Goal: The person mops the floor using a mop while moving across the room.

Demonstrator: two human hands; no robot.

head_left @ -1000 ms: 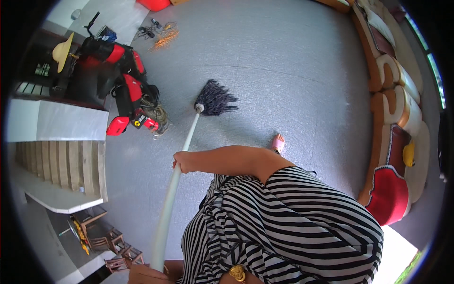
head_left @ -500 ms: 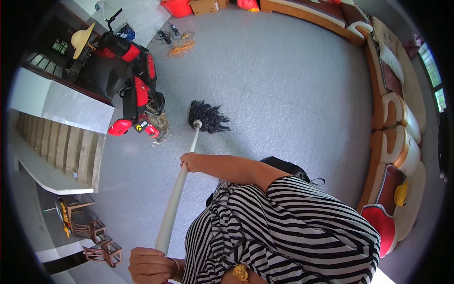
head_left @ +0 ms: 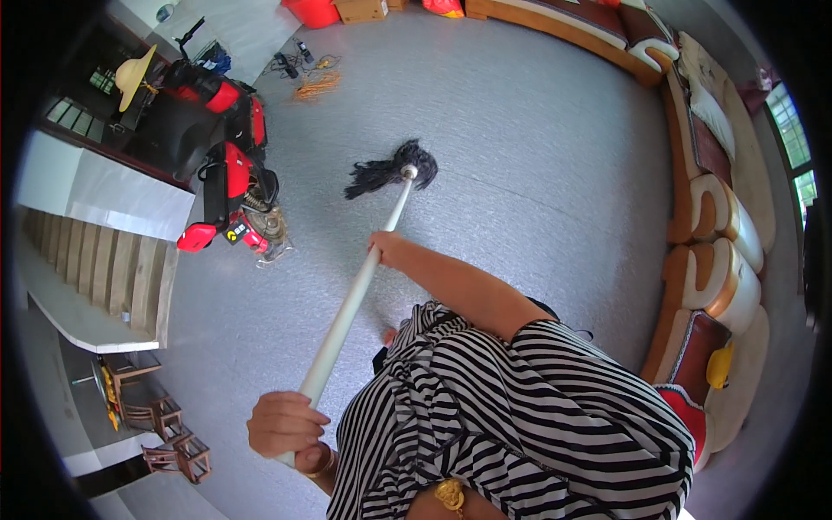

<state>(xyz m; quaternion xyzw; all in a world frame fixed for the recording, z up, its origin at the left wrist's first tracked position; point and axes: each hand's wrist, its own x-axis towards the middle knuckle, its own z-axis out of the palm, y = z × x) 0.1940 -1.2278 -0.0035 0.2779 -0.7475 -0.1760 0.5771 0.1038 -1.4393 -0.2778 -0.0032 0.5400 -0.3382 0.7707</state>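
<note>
A mop with a long pale handle [head_left: 341, 336] slants across the floor ahead of me. Its dark, stringy head [head_left: 387, 171] lies on the grey floor, strands trailing to the left. Close to my body at lower left, my left hand [head_left: 289, 425] is wrapped round the handle's upper end. My right hand [head_left: 386, 248], its arm reaching across from the right, grips the handle farther down, nearer the mop head. A striped top covers my body.
A red and black scooter [head_left: 232, 178] stands at left, beside a staircase [head_left: 95, 260]. Orange cords [head_left: 317, 85] lie on the floor beyond. Wooden sofas [head_left: 680, 195] line the right and far sides. A red tub [head_left: 314, 10] and cardboard box [head_left: 360, 10] stand far back; wooden chairs [head_left: 178, 433] stand lower left.
The mop head has moved forward and right, and its strands now trail left instead of right. My right hand has moved forward and right with the handle; my left hand has risen slightly.
</note>
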